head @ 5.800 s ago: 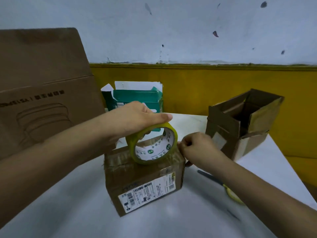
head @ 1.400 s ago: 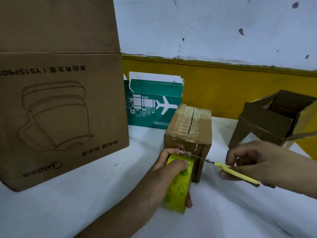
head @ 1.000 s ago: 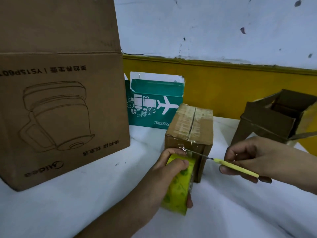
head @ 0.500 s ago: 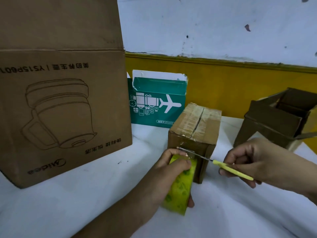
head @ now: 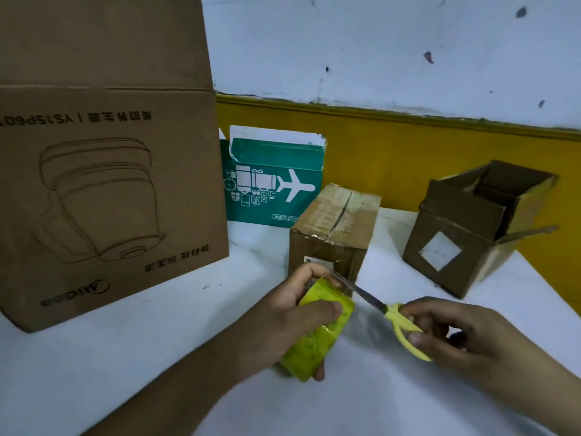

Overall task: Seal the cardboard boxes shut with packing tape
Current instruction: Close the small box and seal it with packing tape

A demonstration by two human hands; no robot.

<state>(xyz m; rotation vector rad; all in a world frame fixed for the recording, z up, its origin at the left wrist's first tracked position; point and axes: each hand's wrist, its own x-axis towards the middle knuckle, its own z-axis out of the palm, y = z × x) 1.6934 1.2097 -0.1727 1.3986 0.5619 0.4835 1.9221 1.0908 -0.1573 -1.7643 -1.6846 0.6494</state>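
Our left hand (head: 292, 322) gripping the tape roll (head: 317, 332), our right hand (head: 465, 335) holding scissors (head: 390, 313), blades at the small box (head: 333, 234).

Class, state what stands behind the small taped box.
A green box printed with an aeroplane. The small taped box covers its lower right corner; its contents are hidden.

Dim, even light; soft shadows, slight softness, wide-angle bending at edges.
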